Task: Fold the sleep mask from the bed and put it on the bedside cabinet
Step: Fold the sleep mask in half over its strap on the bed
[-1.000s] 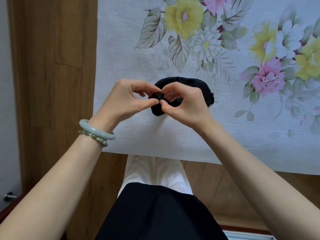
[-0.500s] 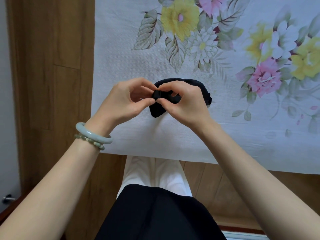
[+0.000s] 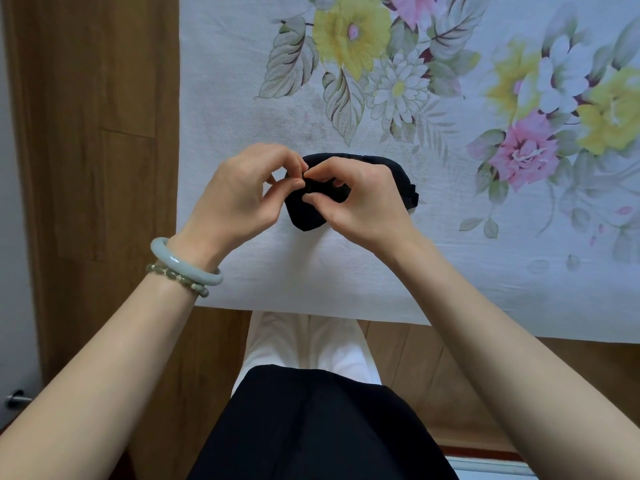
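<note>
A black sleep mask [image 3: 403, 183] lies on the bed's floral sheet [image 3: 346, 265] near the front edge. My left hand [image 3: 239, 199] pinches the mask's left part with thumb and fingertips. My right hand [image 3: 360, 202] covers the mask's middle and pinches the same bunched fabric. Fingertips of both hands meet over the mask. Much of the mask is hidden under my right hand. The bedside cabinet is not in view.
A wooden floor [image 3: 93, 133] runs along the left of the bed and below its front edge. A metal doorstop [image 3: 17, 398] sits at the far left by a white wall. My legs stand against the bed's front edge.
Both hands stay on the mask with fingers working the fabric. The fingertips have closed together more tightly over the mask's left part.
</note>
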`<action>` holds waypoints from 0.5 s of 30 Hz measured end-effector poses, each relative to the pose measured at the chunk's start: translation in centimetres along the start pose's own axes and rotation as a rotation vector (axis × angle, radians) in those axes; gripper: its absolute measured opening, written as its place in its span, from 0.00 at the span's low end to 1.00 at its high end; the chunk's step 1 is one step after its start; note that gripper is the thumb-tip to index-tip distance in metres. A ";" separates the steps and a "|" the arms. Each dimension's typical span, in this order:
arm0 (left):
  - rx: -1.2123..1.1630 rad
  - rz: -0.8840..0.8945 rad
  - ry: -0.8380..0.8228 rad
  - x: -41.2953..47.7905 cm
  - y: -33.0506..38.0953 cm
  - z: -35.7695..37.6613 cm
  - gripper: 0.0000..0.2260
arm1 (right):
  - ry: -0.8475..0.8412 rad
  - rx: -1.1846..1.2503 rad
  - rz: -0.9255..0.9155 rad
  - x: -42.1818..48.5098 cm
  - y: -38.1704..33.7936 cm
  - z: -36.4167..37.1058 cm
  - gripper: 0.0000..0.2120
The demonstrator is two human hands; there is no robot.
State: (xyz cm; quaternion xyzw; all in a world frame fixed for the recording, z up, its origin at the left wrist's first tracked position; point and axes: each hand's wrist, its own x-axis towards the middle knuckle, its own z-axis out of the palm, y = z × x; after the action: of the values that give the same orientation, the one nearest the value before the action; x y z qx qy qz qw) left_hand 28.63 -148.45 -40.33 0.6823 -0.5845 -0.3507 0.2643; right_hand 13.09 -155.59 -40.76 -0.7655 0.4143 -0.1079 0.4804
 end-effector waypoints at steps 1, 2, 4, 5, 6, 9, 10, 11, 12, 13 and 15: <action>-0.019 -0.025 0.007 -0.1 0.0 0.1 0.00 | 0.011 -0.015 -0.020 0.0 0.0 0.0 0.09; -0.054 -0.062 0.017 -0.3 0.0 0.2 0.01 | 0.019 -0.026 -0.034 0.1 0.0 0.0 0.09; -0.162 -0.190 0.055 -0.8 0.1 0.2 0.04 | 0.029 -0.046 -0.028 0.1 0.3 -0.2 0.08; -0.227 -0.273 0.081 -1.0 0.0 0.1 0.06 | 0.033 -0.057 -0.007 0.0 0.5 -0.4 0.08; -0.286 -0.339 0.100 -1.2 -0.2 -0.1 0.08 | 0.038 -0.061 0.018 -0.1 0.7 -0.6 0.08; -0.358 -0.410 0.104 -1.3 -0.1 -0.6 0.04 | 0.034 -0.068 0.017 -0.3 0.7 -0.9 0.07; -0.368 -0.404 0.083 -1.1 0.2 -0.6 0.00 | 0.023 -0.072 -0.012 -0.3 0.5 -0.7 0.07; -0.354 -0.395 0.069 -0.8 0.7 -0.3 0.04 | 0.012 -0.077 -0.039 -0.3 0.2 -0.4 0.07; -0.333 -0.376 0.055 -0.6 1.2 -0.1 0.06 | 0.003 -0.084 -0.058 -0.2 -0.1 -0.2 0.06; -0.296 -0.362 0.060 -0.4 1.5 0.3 0.07 | -0.004 -0.093 -0.065 -0.1 -0.3 0.1 0.06; -0.233 -0.350 0.101 -0.1 1.9 0.6 0.07 | -0.011 -0.103 -0.060 0.1 -0.5 0.3 0.05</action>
State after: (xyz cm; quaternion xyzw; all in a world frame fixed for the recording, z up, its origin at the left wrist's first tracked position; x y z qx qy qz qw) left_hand 26.97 -148.63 -39.24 0.7549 -0.3985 -0.4220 0.3052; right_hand 13.54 -155.36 -40.53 -0.8019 0.3933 -0.0964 0.4392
